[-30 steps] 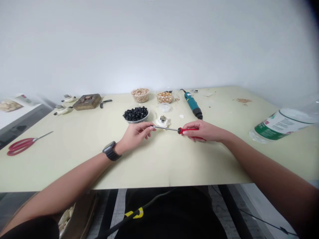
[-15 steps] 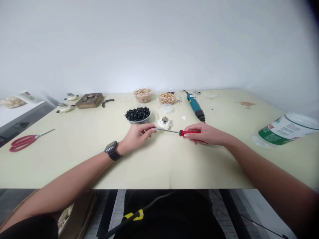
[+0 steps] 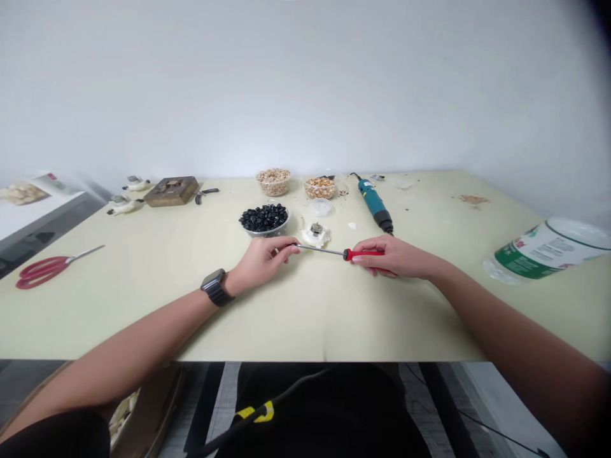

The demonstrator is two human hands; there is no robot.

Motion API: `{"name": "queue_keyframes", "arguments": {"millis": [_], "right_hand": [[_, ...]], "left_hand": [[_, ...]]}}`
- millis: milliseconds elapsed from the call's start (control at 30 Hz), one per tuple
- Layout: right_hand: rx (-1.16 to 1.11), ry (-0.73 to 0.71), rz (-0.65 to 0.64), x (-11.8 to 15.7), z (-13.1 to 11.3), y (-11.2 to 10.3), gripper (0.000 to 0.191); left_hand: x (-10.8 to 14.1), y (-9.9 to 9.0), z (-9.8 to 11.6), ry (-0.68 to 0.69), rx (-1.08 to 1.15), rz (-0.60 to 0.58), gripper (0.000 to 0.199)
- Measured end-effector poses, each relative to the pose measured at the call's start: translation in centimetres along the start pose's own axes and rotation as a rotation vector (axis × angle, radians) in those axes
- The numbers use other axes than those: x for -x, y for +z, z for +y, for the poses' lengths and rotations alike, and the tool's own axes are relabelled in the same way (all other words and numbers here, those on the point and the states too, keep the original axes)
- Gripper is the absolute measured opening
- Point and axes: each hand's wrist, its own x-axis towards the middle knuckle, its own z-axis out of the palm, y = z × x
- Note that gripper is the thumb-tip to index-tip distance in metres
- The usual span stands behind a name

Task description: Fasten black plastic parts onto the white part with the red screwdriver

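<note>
A screwdriver with a red handle [image 3: 365, 254] lies level between my two hands, its metal shaft pointing left. My right hand [image 3: 389, 256] is wrapped round the handle. The fingertips of my left hand [image 3: 267, 257] pinch the shaft's tip, which they partly hide. Just beyond the shaft sits a white plastic part [image 3: 316, 235] with a metal piece on top. A clear tub of black pieces [image 3: 264, 219] stands behind my left hand. Behind my right hand lies a teal electric screwdriver [image 3: 375, 203].
Two tubs of light pieces [image 3: 273, 182] and orange-brown pieces [image 3: 319, 187] stand at the back. Red scissors [image 3: 45, 270], a metal block [image 3: 172, 191] and black cutters [image 3: 205, 195] lie left. A large labelled tub [image 3: 548, 250] lies right.
</note>
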Motion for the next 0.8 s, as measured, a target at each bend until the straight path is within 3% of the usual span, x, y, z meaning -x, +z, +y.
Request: {"name": "queue_keyframes", "arguments": {"millis": [367, 633, 800], "right_hand": [[0.035, 0.011, 0.034, 0.5, -0.4, -0.2, 0.056], [0.06, 0.026, 0.064, 2.4, -0.4, -3.6, 0.055], [-0.021, 0.041, 0.061, 2.4, 1.3, -3.6, 0.057]], "left_hand": [[-0.6, 0.7, -0.2, -0.001, 0.016, 0.042, 0.038], [-2.9, 1.4, 2.5, 0.048, 0.034, 0.095, 0.034], [-3.7, 2.9, 2.9, 0.043, 0.052, 0.121, 0.029]]}}
